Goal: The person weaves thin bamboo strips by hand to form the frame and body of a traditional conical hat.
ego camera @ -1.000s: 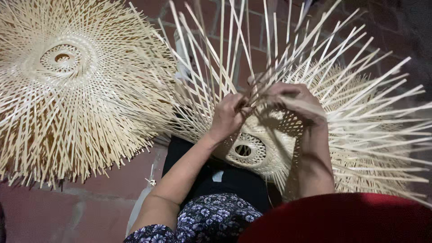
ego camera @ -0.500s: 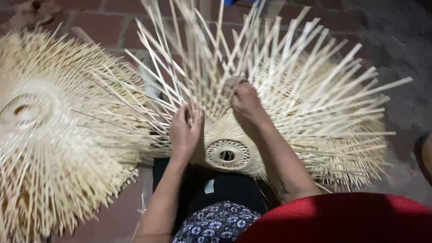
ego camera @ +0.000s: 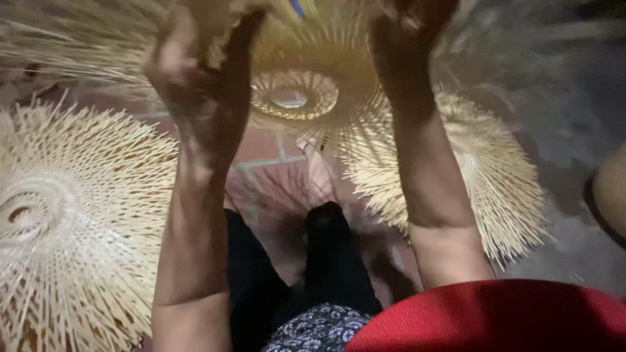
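Woven bamboo frame, round, with open ring at centre and loose splints radiating outward: held up off the floor, far centre of the view, between both raised arms. Frame blurred by motion; weave detail not readable.

Left hand: at the frame's left edge, grip closed on the splints there. Right hand: at the frame's right edge, top of view; dark and partly cut off, so cannot tell how its grip stands.

Second bamboo frame lies flat on the brick floor, left, near side. Third bamboo frame lies on the floor right of the right forearm. Black trouser legs run down the centre; red cloth fills the near right corner.
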